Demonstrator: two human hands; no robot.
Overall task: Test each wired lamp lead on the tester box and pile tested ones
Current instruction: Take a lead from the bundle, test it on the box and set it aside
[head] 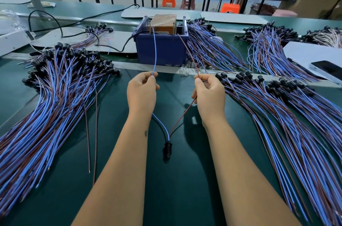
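Wires part at the black lamp socket [167, 147] hanging below both wrists, the blue wire [155, 50] pinched in the left hand [141, 92] and the brown wire [187, 50] in the right hand [210, 94], each running up and forward toward the tester box [161, 40] just beyond the fingertips.

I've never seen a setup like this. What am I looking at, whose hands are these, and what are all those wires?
There is no machine here: one camera worn on a person's head looks down at their own bare hands. The left hand pinches a blue wire, the right hand a brown wire. Both wires join at a black lamp socket hanging near the green table, and their far ends reach up to the tester box, a blue bin. Piles of similar leads lie on both sides.
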